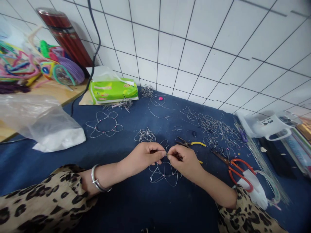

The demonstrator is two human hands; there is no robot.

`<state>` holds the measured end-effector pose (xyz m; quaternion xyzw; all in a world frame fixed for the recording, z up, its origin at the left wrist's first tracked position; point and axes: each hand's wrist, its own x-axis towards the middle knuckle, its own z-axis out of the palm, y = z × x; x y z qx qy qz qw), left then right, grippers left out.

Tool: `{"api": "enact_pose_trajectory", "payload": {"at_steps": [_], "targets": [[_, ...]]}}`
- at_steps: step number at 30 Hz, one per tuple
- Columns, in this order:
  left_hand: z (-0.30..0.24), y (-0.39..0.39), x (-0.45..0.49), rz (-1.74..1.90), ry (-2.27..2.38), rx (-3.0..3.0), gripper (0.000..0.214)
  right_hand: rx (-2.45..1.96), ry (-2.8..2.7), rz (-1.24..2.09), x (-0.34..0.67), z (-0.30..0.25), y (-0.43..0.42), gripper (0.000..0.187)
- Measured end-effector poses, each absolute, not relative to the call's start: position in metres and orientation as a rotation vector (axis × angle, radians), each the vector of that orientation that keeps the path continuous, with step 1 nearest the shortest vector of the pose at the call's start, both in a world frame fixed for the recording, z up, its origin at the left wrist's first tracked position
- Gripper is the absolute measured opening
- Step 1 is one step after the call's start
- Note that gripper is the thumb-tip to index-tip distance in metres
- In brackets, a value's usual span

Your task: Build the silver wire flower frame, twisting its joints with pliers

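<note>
My left hand (145, 156) and my right hand (186, 160) meet in a pinch over the blue cloth (136, 200). Both are closed on the top of a thin wire flower frame (164, 172), whose looped petals lie under and between the hands. A silver bangle (97, 182) circles my left wrist. Yellow-handled pliers (191, 143) lie just beyond my right hand. A finished wire flower (104, 124) rests farther off to the left.
Red-handled scissors (236, 170) lie at the right, beside a heap of loose wire (213, 127). A green tissue pack (113, 90), a clear plastic bag (41, 124), coloured pipe cleaners (29, 66) and a red flask (66, 35) stand at the left. A tiled wall (206, 48) rises behind.
</note>
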<state>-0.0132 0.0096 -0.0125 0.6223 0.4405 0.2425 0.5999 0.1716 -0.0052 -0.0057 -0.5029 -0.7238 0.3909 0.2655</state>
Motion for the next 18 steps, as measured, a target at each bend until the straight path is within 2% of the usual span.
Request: {"api": "enact_pose_trajectory", "payload": {"at_steps": [7, 11, 15, 18], "targets": [[-0.012, 0.009, -0.012, 0.606, 1.087, 1.534, 0.018, -1.344, -2.026, 1.112, 0.174, -0.001, -0.004, 0.005], [-0.011, 0.008, -0.015, 0.628, 1.099, 1.567, 0.019, -1.366, -2.072, 1.1, 0.183, 0.014, 0.001, 0.019], [-0.01, 0.007, -0.017, 0.653, 1.086, 1.604, 0.019, -1.448, -2.151, 0.876, 0.199, 0.031, 0.007, 0.023], [-0.008, 0.007, -0.018, 0.679, 1.059, 1.638, 0.018, -1.507, -2.331, 0.473, 0.217, 0.033, 0.007, 0.026]]}}
